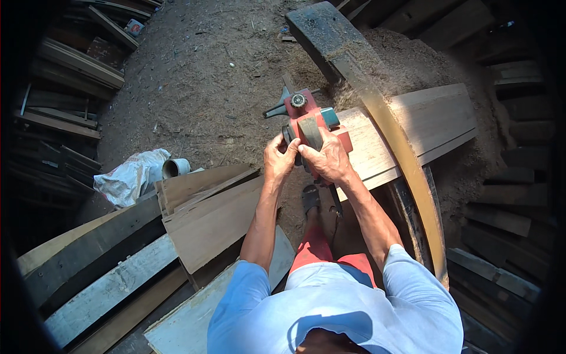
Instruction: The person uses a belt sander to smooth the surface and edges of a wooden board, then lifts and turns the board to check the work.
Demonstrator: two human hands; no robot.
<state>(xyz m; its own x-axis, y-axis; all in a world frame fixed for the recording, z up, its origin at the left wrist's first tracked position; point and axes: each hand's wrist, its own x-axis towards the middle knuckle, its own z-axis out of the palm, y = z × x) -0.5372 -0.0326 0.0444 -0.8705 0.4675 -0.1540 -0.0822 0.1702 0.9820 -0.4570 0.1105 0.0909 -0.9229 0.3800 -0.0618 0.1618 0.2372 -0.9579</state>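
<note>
Both my hands are closed on a red electric planer (pixel 309 111) with a round black front knob and a dark handle. It is off the left end of a pale wooden board (pixel 433 115). My left hand (pixel 279 159) grips its left side near a dark round part, fingers curled and partly hidden. My right hand (pixel 331 157) wraps round its rear right side, with the thumb pointing to my left thumb. The board lies across a dark bench beam (pixel 321 29), beneath or against a long tan strip of wood (pixel 404 150); I cannot tell which.
Wood shavings (pixel 407 65) cover the ground around the beam. Stacked planks (pixel 212 227) lie at the left, beside a white plastic sack (pixel 132 177) and a can (pixel 175 169). More lumber (pixel 504 221) lines the right side. My sandalled foot (pixel 311 199) stands below the planer.
</note>
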